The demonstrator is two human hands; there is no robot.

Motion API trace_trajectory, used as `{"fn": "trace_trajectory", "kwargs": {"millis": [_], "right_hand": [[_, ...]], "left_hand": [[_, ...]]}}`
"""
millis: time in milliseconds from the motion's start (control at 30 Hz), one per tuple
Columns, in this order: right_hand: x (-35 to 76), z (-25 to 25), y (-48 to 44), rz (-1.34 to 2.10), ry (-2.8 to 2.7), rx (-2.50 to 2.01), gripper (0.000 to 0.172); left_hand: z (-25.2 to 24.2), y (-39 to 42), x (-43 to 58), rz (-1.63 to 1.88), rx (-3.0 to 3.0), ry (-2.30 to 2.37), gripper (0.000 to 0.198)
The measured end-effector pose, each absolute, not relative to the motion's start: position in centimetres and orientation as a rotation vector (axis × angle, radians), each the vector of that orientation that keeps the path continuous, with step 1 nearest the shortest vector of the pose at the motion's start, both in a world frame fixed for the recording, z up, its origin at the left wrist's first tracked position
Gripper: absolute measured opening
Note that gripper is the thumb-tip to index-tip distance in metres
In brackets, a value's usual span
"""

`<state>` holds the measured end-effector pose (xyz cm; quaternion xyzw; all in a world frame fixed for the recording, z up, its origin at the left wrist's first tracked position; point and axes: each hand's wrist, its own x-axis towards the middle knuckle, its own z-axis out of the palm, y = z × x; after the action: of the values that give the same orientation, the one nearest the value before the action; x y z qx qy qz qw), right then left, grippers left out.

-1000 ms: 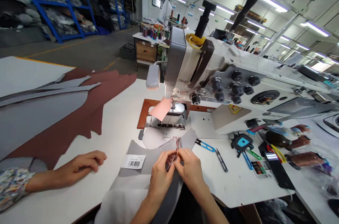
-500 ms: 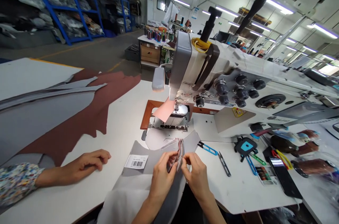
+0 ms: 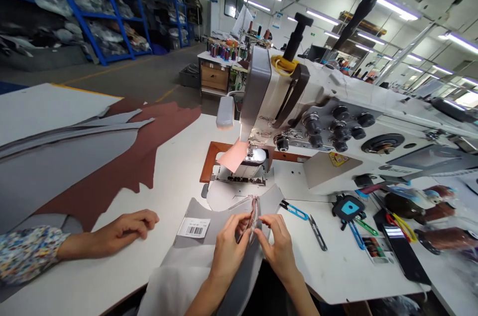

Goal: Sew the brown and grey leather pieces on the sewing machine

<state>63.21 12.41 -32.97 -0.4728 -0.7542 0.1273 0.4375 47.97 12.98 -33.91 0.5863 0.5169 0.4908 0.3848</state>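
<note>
A grey leather-like panel [image 3: 194,256] lies across the table's front edge below the sewing machine [image 3: 257,161], its lower part hanging toward me. It bears a white barcode label [image 3: 194,228]. Near its upper right, a folded seam [image 3: 254,209] stands up with a reddish-brown edge. My left hand [image 3: 229,246] pinches this seam between thumb and fingers. Just right of the seam is my right hand [image 3: 278,244], its thumb and forefinger apart with nothing visible between them. Whether its thumb touches the seam is hard to tell.
A co-worker's hand [image 3: 115,231] rests on the table at left, by stacked grey and brown pieces [image 3: 85,176]. Blue-handled snips [image 3: 295,210] and dark snips [image 3: 317,232] lie right of the panel. Farther right are a phone [image 3: 405,254], a tape measure [image 3: 348,206] and thread spools [image 3: 446,239].
My right thumb and forefinger have spread apart and drawn slightly off the seam. My left hand keeps its pinch. The view has shifted slightly.
</note>
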Motion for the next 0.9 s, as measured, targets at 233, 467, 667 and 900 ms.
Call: {"fn": "trace_trajectory", "kwargs": {"millis": [233,467,667,900], "right_hand": [[63.0,-33.2,13.1,0.366,-1.842,-1.17,0.012],[62.4,-33.3,13.4,0.732,-1.65,-1.329,0.02],[61.3,-33.9,14.0,1.201,-1.272,-1.328,0.032],[62.6,-33.4,13.8,1.288,-1.35,-1.317,0.039]], "left_hand": [[-33.6,12.9,48.0,1.25,1.525,1.319,0.023],[-33.6,12.8,48.2,1.252,1.542,1.339,0.023],[-33.3,12.7,48.4,1.243,1.597,1.352,0.024],[-33.6,12.4,48.5,1.252,1.611,1.35,0.026]]}}
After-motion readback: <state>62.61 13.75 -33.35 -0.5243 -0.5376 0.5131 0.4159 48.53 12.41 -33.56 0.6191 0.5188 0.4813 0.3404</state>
